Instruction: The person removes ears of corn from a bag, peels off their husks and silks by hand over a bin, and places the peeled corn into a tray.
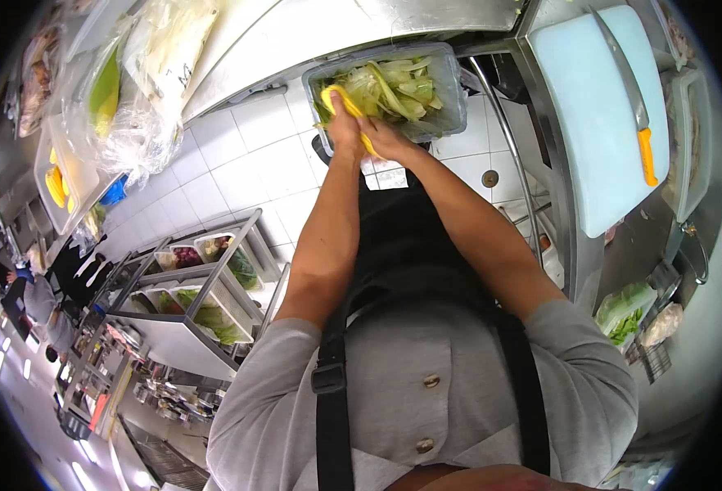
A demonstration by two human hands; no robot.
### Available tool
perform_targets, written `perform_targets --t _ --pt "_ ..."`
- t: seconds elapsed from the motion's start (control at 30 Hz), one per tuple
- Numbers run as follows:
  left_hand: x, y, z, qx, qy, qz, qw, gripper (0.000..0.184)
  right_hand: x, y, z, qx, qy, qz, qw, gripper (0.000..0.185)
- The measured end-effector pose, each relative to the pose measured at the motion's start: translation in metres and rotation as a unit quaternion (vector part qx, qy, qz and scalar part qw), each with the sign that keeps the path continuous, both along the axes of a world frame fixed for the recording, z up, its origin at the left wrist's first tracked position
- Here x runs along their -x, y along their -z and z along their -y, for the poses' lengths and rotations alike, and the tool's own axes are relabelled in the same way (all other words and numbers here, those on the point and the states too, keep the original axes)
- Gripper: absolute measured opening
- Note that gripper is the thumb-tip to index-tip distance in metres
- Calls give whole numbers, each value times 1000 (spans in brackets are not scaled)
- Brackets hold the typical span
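Note:
Both my hands are wrapped round an ear of corn point(347, 100), whose yellow kernels show above and below my fingers. My left hand point(343, 129) is closed on its upper part, thumb along the cob. Close beside it, my right hand point(384, 139) grips the lower side, its fingers partly hidden. The corn is held over the near left edge of a grey plastic bin point(452, 90). Inside the bin lies a heap of pale green corn husks point(402, 92).
On the right, a knife point(629, 82) with an orange handle lies on a light blue cutting board point(553, 123). At left, a plastic tub point(78, 176) holds yellow corn, near a clear plastic bag point(160, 74). A metal rack point(189, 282) with vegetable containers stands lower left.

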State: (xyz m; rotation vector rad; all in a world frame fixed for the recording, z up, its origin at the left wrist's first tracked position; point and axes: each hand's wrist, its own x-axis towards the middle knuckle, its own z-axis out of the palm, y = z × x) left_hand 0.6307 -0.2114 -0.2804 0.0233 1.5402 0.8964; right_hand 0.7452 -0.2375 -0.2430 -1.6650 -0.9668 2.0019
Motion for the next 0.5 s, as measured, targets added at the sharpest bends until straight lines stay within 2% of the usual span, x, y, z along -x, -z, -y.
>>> perform_targets --t 0.03,0.13,0.2,0.27,0.33,0.37,0.47,0.5 --pt "2 -14 -4 -46 -11 -8 999 80 -8 -25 6 85 -30 -34 995 54" --pt "6 -30 -10 -72 -67 67 993 61 -33 -18 4 -2 60 -19 998 41" --pt "14 -52 -7 -71 -30 68 995 51 -59 -18 -7 -11 110 -22 994 30" --pt "24 -66 1 -83 -5 70 994 47 -91 5 -17 -57 67 67 994 32" --pt "38 -69 6 -109 6 73 991 48 -119 21 -21 -26 64 106 992 34" --pt "43 -73 8 -123 -7 79 989 39 -126 27 -22 -12 61 125 990 35" --pt "42 -77 16 -162 -7 59 985 29 -91 -22 -21 86 189 -57 977 39" --pt "38 -84 19 -172 -3 77 982 24 -84 -28 -25 96 144 -47 984 43"
